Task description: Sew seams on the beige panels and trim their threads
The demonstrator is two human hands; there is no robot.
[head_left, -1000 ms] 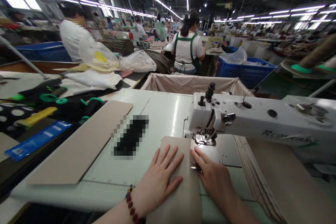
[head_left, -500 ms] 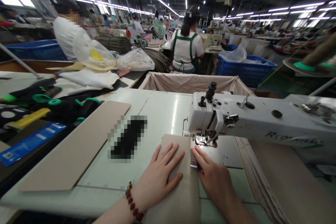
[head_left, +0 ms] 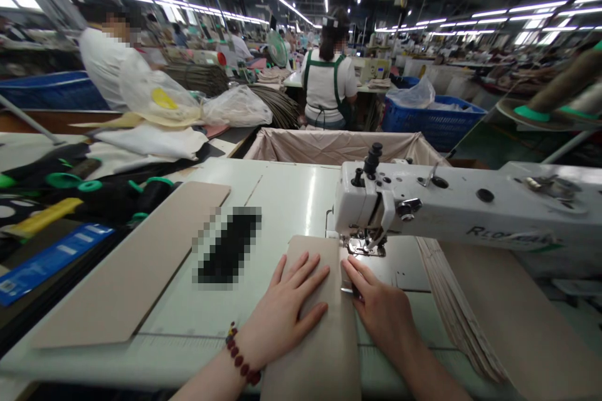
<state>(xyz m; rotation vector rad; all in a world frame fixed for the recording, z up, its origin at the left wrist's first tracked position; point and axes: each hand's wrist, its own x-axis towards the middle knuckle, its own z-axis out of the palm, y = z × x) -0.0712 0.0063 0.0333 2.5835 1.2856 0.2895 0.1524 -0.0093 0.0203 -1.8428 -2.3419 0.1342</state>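
Item one: a beige panel [head_left: 322, 341], lying flat on the pale table [head_left: 286, 194] before you, its length running from your edge toward the machine [head_left: 357, 200], its far end level with the foot [head_left: 369, 247] and just left of it. Item two: your left hand [head_left: 289, 316], palm down on the panel, fingers spread, pressing and gripping nothing. Item three: your right hand [head_left: 383, 304], fingertips together at the panel's right edge, just short of the foot; a small metal piece [head_left: 347, 290] shows beside them, and whether you grip it, or pinch the edge, you cannot tell from this angle. State of work: positioned, by the look of it, and barely begun; nearly all the panel's length lies on your side of the foot, no stitch line can be made out on it, and whether its corner is under the foot is hidden. Remaining, as judged: most or all of that right edge. Item four: a second panel [head_left: 141, 269], flat at the table's left, apart from your hands, with no visible seam. Item five: a layered stack [head_left: 458, 319] of like beige pieces, to the right, partly beneath the machine's arm; finished or waiting, you cannot tell. Item six: a dark item [head_left: 230, 247], blurred out, between the second panel and your left hand.
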